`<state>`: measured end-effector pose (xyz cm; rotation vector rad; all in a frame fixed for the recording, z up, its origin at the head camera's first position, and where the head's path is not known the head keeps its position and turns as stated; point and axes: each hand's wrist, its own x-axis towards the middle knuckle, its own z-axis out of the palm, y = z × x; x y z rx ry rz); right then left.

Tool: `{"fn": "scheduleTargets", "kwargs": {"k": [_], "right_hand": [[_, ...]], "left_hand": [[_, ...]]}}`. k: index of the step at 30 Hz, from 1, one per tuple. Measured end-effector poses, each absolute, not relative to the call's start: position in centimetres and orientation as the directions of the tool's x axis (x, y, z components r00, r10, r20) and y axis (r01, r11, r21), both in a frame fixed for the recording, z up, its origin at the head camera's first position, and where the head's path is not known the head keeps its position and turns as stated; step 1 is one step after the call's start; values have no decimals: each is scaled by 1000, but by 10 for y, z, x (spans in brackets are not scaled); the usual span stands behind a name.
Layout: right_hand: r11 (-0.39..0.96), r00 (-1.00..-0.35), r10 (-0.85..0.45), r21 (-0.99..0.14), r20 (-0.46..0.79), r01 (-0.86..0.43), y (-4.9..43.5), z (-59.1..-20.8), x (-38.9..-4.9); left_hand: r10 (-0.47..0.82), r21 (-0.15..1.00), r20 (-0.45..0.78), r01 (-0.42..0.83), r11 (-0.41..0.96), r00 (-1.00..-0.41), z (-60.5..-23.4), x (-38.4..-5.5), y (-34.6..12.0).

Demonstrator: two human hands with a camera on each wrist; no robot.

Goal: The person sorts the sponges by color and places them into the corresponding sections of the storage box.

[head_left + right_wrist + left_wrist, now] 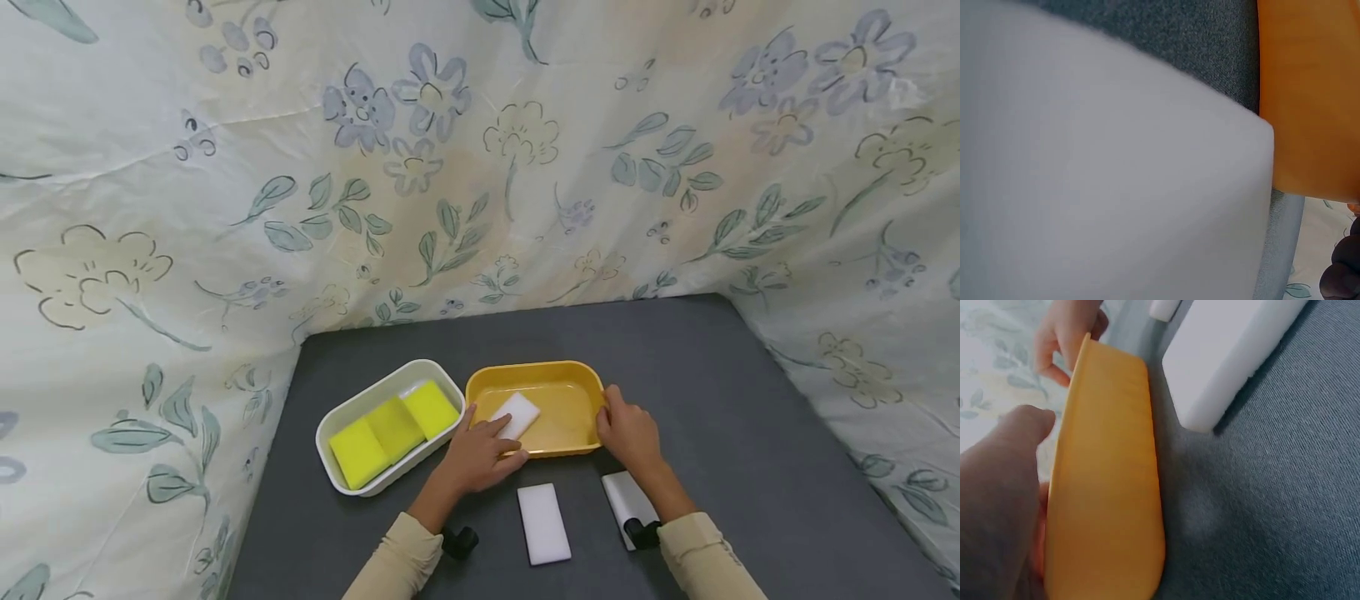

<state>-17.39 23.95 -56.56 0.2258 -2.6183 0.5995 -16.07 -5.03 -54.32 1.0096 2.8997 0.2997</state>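
Note:
An orange-yellow plastic tray [564, 417] sits on the dark table, and a white sponge block [521, 410] lies in its left part. My left hand [474, 457] reaches over the tray's near left rim, fingers spread and touching the sponge. In the left wrist view, its thumb [1032, 422] stays above the rim, while the other fingers are mostly hidden behind the tray wall. My right hand [628, 429] grips the tray's right rim with curled fingers. In the right wrist view only dark fingertips [1341, 278] show at the edge.
To the left stands a white container [327, 450] with yellow sponges [393, 429] in a row. Two more white sponge blocks lie in front of the tray, one in the middle [543, 525], another [628, 504] under my right wrist. Floral cloth [450, 208] hangs behind the table.

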Motion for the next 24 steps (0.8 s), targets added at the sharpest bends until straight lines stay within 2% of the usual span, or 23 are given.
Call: {"fn": "scheduleTargets", "kwargs": {"k": [6,11,24], "right_hand": [[889,-875,-58,-374,481,-265,238,-566,-175],[886,-860,-61,-369,507,-281,237,-566,-176],[887,-873,-55,-377,485,-266,235,-562,-174]], "left_hand": [[570,105,-39,564,819,-821,-543,-163,-45],[526,59,-27,523,850,-850,-547,-164,-41],[477,72,-15,475,877,-879,-547,-163,-35]]}}
